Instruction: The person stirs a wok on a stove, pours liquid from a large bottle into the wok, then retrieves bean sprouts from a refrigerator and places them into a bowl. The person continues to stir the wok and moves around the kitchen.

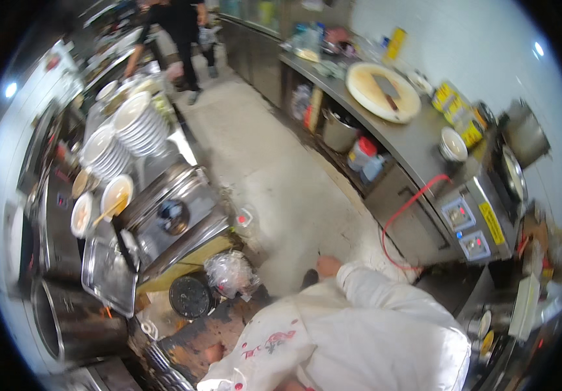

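My right hand [328, 266] hangs in front of the white sleeve, over the pale floor; it is blurred, its fingers do not show, and no object can be made out in it. Only a small part of my left hand [214, 352] shows past the white jacket [359, 332], above a dark, stained brown surface [219, 329]. Its fingers are hidden. Nearest to that hand stand a round black container [190, 296] and a clear plastic bag [231, 274] with something inside.
Left: stacked white bowls [139, 124], a steel basin [177, 218], a metal tray [110, 277] and a large pot [76, 319]. Right: a counter with a round board [383, 91], a cleaver [386, 88] and a red hose [395, 218]. Another person [180, 32] stands far up the aisle.
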### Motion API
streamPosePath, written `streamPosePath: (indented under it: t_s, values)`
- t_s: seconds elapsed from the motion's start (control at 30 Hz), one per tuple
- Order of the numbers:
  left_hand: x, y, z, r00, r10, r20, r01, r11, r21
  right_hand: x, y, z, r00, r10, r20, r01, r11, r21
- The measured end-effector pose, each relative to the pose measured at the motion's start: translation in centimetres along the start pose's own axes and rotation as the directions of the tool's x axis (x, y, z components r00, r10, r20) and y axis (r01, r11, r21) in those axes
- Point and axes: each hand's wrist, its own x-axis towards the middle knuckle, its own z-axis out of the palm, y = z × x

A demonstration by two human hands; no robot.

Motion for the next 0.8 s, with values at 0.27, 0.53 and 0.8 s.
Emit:
streamPosePath:
  t_s: [0.27,0.53,0.8]
  values:
    - [10.9,36.7,4.1,0.938,0.288,0.190,-0.198,0.900,-0.389,2.5,18.3,-11.0,0.969,0.201,-0.146,-0.213,0.974,-0.071]
    - [23.5,47.2,7.6,0.907,0.224,0.356,-0.191,0.973,-0.127,11.0,21.6,-15.2,0.933,0.216,-0.286,-0.184,0.973,0.136]
    - [41.1,66.1,7.8,0.819,0.544,0.181,-0.569,0.811,0.133,27.1,22.6,-33.8,0.885,0.418,-0.204,-0.206,0.745,0.635]
